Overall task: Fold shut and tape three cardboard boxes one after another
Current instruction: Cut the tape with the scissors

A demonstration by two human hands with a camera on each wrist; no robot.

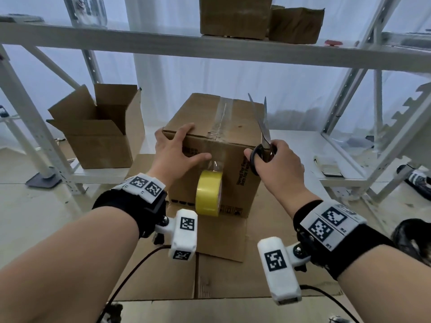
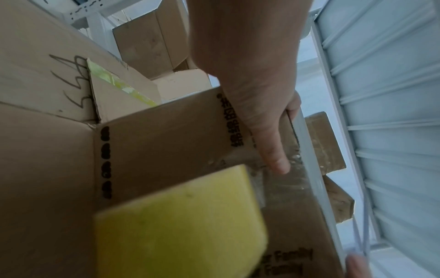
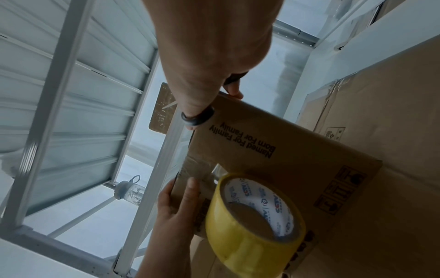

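White metal shelving (image 1: 210, 46) crosses the top of the frame, with its diagonal braces at both sides. Behind it hangs a pale translucent sheet (image 1: 182, 89), letting in soft bluish light. The light floor (image 1: 28, 213) shows at lower left.

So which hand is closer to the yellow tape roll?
Left. The left hand presses the box just above the tape roll, thumb by the strip. The right hand holds scissors at the box's upper right corner, farther away.

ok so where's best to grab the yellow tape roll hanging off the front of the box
Take the yellow roll of packing tape across its flat sides, thumb in the open core, coming from the near side, below the left hand. It hangs on edge against the closed cardboard box, core facing sideways.
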